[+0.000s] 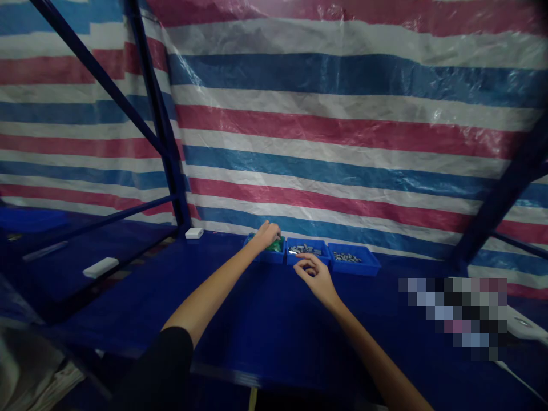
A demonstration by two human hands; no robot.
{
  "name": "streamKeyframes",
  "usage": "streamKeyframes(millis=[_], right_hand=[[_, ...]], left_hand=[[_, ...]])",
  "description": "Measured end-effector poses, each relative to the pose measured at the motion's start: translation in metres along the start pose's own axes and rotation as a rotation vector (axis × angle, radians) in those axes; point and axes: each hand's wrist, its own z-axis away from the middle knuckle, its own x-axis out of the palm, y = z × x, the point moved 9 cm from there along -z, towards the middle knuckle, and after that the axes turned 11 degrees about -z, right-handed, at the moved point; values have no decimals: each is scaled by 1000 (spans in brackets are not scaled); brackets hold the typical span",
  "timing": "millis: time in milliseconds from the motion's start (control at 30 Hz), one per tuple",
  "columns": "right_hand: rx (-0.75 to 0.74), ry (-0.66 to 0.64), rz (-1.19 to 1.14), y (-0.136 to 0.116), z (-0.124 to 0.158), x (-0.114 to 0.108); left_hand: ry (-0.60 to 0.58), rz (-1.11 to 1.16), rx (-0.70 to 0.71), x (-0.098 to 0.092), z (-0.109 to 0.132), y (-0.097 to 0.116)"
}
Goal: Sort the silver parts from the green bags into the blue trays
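Three blue bins stand in a row at the back of the blue table. My left hand [268, 233] reaches down into the left bin [274, 257], which holds green pieces [276, 245]; its fingertips are hidden. In front of the middle bin [309, 242], my right hand [314, 273] is curled, thumb and index finger pinched. A small shiny metal part [293, 252] shows at its fingertips, too small to name exactly. Behind it, the middle bin contains several grey metal cylinders. Smaller metal pieces [347, 257] lie in the right bin [359, 267].
A white box [194, 233] sits at the table's back left, and another white block [101, 267] lies farther left. Dark blue frame posts [165, 131] rise on both sides. A pixelated object [462, 314] and a white device with a cable [524, 324] are at right.
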Motion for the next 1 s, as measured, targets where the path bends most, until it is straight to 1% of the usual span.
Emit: streamKeyframes(millis=[100, 200, 267, 333, 400, 467, 500, 567, 600, 633, 733, 800, 867, 1000], right_hand=[[5, -37, 9, 1, 1, 4], [18, -59, 18, 2, 2, 7], [29, -68, 20, 4, 2, 9], [44, -86, 30, 7, 2, 11], [57, -110, 62, 10, 2, 12], [63, -123, 136, 13, 1, 11], [62, -120, 191, 15, 0, 8], [64, -91, 344, 19, -2, -1], [69, -70, 430, 21, -3, -8], [76, -52, 517, 23, -4, -14], [103, -33, 707, 32, -5, -29], [127, -39, 754, 39, -5, -36], [146, -52, 753, 45, -4, -40], [108, -94, 716, 48, -2, -39]], left_hand=[[-29, 1, -2, 6, -4, 2], [-36, 17, 0, 9, -7, 10], [-22, 30, 6, 6, -7, 16], [9, 34, 11, -4, -4, 23], [49, 28, 15, -18, 4, 30], [93, 17, 24, -32, 19, 41], [121, 17, 30, -37, 28, 49], [174, 32, 49, -40, 51, 70], [215, 43, 55, -39, 64, 82], [224, 46, 50, -33, 77, 94], [141, 66, -11, 1, 111, 126], [111, 80, -69, 17, 128, 141], [114, 95, -83, 22, 138, 152], [108, 59, -18, 14, 143, 168]])
